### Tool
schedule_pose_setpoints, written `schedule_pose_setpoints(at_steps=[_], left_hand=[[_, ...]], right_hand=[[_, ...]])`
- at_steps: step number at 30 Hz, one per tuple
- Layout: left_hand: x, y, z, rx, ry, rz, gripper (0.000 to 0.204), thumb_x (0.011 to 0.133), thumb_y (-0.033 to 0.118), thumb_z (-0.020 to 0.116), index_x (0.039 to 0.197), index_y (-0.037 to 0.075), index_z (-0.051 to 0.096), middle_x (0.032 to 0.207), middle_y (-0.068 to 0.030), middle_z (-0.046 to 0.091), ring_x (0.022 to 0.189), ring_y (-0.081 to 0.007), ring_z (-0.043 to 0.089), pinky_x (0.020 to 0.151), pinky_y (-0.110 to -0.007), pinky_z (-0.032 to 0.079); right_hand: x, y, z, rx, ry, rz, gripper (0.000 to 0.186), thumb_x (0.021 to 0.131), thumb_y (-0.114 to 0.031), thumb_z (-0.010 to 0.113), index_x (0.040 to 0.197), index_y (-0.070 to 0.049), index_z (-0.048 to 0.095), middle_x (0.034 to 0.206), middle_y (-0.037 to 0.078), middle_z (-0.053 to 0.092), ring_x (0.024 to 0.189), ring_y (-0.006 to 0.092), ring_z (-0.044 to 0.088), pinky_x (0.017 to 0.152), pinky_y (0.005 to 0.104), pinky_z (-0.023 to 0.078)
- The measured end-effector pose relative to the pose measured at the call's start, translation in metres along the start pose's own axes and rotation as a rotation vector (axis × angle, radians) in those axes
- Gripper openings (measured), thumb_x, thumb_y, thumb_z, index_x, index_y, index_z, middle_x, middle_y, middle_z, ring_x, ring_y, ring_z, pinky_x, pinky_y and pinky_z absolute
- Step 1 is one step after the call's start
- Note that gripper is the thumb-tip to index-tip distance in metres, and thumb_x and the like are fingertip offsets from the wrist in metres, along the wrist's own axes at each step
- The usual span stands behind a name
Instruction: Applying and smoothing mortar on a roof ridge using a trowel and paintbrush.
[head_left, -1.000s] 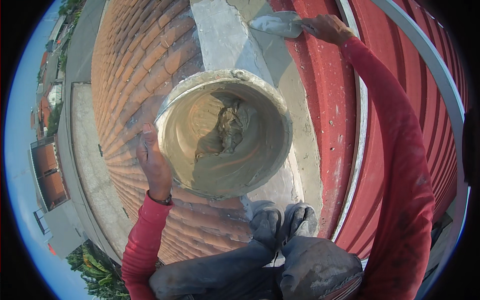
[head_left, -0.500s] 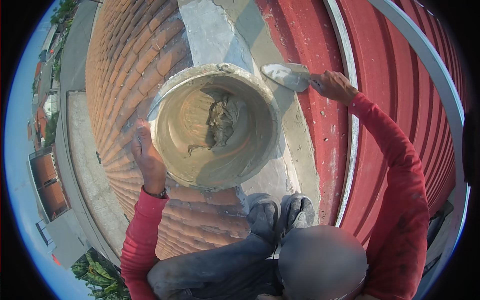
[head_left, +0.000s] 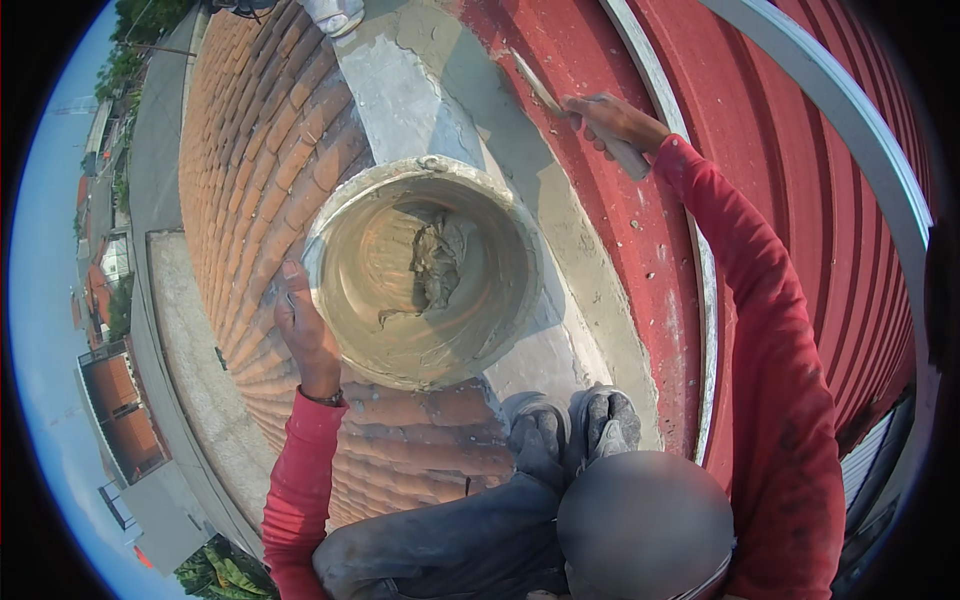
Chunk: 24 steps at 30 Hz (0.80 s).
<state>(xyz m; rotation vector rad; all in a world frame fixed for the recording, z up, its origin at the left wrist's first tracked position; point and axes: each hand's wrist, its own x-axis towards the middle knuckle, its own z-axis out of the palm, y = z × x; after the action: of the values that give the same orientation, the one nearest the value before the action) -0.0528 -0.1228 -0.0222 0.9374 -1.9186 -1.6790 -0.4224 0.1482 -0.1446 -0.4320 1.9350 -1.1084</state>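
A large round bucket (head_left: 330, 215), its rim and inside wall coated in grey-beige mortar, stands in front of me. A lump of wet mortar (head_left: 438, 262) lies at its bottom. My left hand (head_left: 305, 325) grips the bucket's left side near the rim; some fingers are hidden behind the wall. My right hand (head_left: 612, 122) is closed round the handle of a trowel (head_left: 537, 82) beyond the bucket's right side. The trowel's blade is turned edge-on, over the border between the red metal sheet (head_left: 625, 215) and a mortar strip (head_left: 575, 235).
Orange roof tiles (head_left: 270, 130) slope off to the left. A pale flat ridge (head_left: 395, 95) runs beneath the bucket toward my shoes (head_left: 605, 420). Another person's white shoe (head_left: 333, 14) shows at the top edge. A light metal rail (head_left: 685, 110) crosses the red roofing on the right.
My right hand has carried the trowel farther away and slightly left, turning its blade from flat to edge-on. My left hand stays on the bucket. A white shoe has come into view at the top.
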Motion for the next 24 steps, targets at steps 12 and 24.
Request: schedule_pose_setpoints(at_steps=[12, 24], left_hand=[[-0.009, 0.008, 0.009, 0.210, 0.136, 0.059, 0.056, 0.105, 0.043, 0.045, 0.132, -0.006, 0.053, 0.124, -0.0085, 0.059, 0.109, -0.0125, 0.054, 0.096, -0.028, 0.043], [-0.012, 0.050, 0.071, 0.344, 0.086, 0.038, 0.056, 0.101, 0.051, 0.050, 0.095, -0.004, 0.065, 0.081, -0.0010, 0.059, 0.078, -0.0124, 0.050, 0.076, -0.028, 0.043]], right_hand=[[-0.092, 0.052, 0.036, 0.081, -0.284, 0.352, 0.038, 0.096, -0.045, 0.050, 0.076, -0.012, 0.050, 0.062, -0.001, 0.046, 0.046, 0.0096, 0.048, 0.039, 0.0299, 0.043], [-0.288, 0.025, 0.028, -0.155, 0.015, 0.031, 0.025, 0.096, -0.025, 0.051, 0.092, -0.001, 0.053, 0.061, 0.006, 0.045, 0.056, 0.0168, 0.054, 0.054, 0.0367, 0.044]])
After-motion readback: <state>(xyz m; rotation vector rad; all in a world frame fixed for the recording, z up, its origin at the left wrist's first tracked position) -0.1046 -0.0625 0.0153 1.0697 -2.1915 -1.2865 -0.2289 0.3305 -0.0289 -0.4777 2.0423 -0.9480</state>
